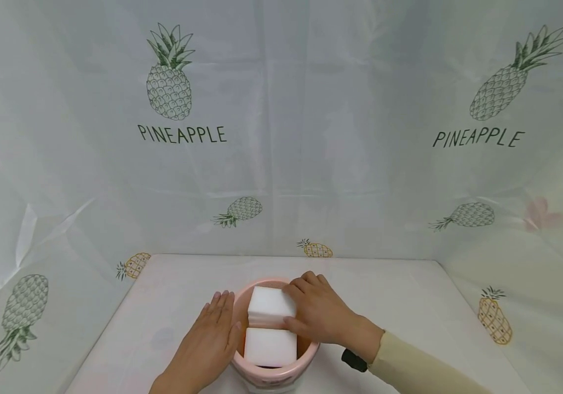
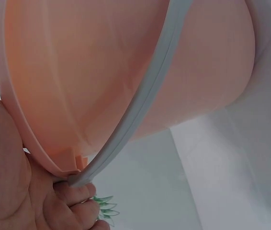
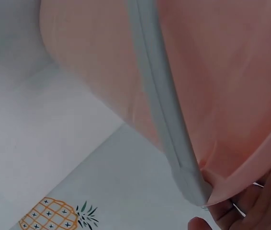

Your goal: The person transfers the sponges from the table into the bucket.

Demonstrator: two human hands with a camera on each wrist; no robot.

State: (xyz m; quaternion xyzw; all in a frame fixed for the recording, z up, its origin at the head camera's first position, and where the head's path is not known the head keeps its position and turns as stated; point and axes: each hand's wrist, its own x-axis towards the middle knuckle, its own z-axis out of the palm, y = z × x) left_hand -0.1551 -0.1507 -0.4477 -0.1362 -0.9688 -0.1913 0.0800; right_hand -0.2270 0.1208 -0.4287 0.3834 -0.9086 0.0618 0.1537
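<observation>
A pink bucket (image 1: 242, 358) with a grey handle (image 2: 147, 91) stands at the table's front. Inside it, near the top, are two white rectangular blocks that look like sponges, a far one (image 1: 266, 301) and a near one (image 1: 270, 347). My left hand (image 1: 207, 339) lies along the bucket's left rim with fingers extended together. From the right, my right hand (image 1: 323, 312) reaches over the rim and grips the far sponge's right end, thumb on the near side and fingers on the far side. Whatever lies under the sponges is hidden.
The bucket stands on a white-covered table (image 1: 385, 284). Behind and beside it hangs a pale sheet (image 1: 331, 137) printed with pineapples. A dark band (image 1: 354, 360) shows at my right wrist, by a light sleeve (image 1: 414, 358).
</observation>
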